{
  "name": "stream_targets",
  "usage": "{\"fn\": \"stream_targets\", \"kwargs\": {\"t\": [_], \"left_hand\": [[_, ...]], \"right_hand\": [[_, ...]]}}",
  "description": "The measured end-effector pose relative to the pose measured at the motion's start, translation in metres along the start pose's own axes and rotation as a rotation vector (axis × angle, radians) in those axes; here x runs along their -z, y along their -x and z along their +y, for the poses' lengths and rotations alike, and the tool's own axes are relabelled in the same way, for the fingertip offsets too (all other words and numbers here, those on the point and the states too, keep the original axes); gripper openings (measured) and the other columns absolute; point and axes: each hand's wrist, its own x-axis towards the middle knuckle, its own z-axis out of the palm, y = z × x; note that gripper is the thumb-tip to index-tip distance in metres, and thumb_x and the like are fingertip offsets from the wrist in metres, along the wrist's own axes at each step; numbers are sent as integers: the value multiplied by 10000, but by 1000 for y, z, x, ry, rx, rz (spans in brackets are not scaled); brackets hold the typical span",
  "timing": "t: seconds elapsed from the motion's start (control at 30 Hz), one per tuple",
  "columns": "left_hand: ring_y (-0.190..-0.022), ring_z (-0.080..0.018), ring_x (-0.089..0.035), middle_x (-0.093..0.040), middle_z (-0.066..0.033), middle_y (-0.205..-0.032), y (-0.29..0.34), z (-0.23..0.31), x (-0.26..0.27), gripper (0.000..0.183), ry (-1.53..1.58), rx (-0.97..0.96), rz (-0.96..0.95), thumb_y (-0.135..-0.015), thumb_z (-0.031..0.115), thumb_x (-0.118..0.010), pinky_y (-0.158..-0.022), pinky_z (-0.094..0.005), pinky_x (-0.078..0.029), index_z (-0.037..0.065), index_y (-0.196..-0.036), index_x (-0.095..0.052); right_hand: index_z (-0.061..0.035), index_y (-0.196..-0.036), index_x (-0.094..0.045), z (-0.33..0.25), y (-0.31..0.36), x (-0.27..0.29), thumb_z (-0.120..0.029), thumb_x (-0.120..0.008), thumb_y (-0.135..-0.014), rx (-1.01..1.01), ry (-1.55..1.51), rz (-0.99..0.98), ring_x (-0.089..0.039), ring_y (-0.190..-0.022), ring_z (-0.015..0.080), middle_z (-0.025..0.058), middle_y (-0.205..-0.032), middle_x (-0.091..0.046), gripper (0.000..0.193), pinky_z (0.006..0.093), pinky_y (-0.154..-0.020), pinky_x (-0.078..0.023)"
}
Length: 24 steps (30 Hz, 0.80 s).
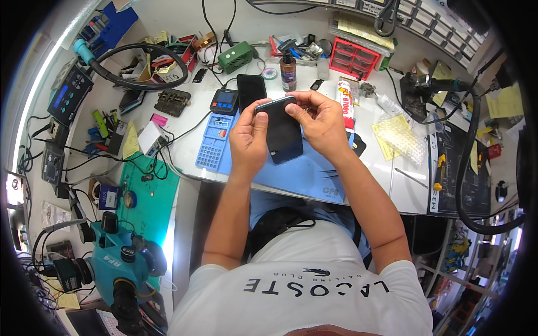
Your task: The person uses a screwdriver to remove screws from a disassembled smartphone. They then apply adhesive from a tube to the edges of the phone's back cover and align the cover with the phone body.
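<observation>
A dark smartphone (284, 137) is held between both my hands above the blue work mat (308, 182). My left hand (249, 137) grips its left side, thumb at the upper left corner and fingers mostly hidden behind. On the other side, my right hand (324, 124) closes on the upper right corner, its thumb near the top edge. The phone's glossy dark face shows no lit picture. Just beyond my left hand lies a second black phone (251, 88), beside a small device with a lit screen (224, 101). The mat's compartment tray (210, 143) is left of my left wrist.
A brown spray bottle (288, 75) stands beyond my hands, with a white-and-red glue tube (345, 103) to the right. Bubble wrap (406, 137) and a black mat (459, 173) lie farther right. A teal microscope (120, 257) stands at lower left, near a green mat (148, 190).
</observation>
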Motion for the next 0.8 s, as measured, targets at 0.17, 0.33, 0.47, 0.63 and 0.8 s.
{"fn": "stream_targets", "kwargs": {"t": [0.17,0.33,0.47,0.63,0.8], "left_hand": [[-894,-57,-659,-735,-54,-1057,1,1,-6,281,-5,-33,23,-1127,146,-557,-767,-203,-530,-19,-1343,-627],[-891,-28,-620,-728,-29,-1061,6,5,-2,293,-42,-21,6,-1121,163,-581,-743,-180,-476,-29,-1333,-646],[-874,-13,-584,-713,-10,-1053,13,-2,6,304,78,7,-29,-1122,184,-588,-739,-167,-440,-33,-1323,-658],[-758,1,-494,-682,32,-972,19,0,-5,267,6,-88,39,-1119,171,-586,-633,-165,-364,-19,-1283,-678],[-724,6,-468,-668,31,-909,21,1,-6,234,-57,-129,21,-1103,134,-603,-603,-178,-334,-19,-1262,-681]], "right_hand": [[-15,-1106,-763,-3,3,0,-97,-821,-924,24,5,8,-609,-791,59,22,-892,-707,207,222,-661,-503],[-18,-1047,-738,-12,10,1,-95,-820,-917,92,105,7,-619,-792,78,25,-909,-715,173,248,-689,-511],[-16,-1040,-731,-18,21,2,-73,-810,-904,133,110,14,-632,-792,112,43,-931,-716,168,274,-712,-519],[-8,-1034,-725,-19,29,4,-30,-793,-883,212,139,12,-650,-790,152,74,-930,-704,167,288,-721,-529],[-5,-1032,-724,-26,33,5,6,-768,-882,279,145,-1,-665,-794,180,95,-936,-697,157,297,-717,-534]]}}
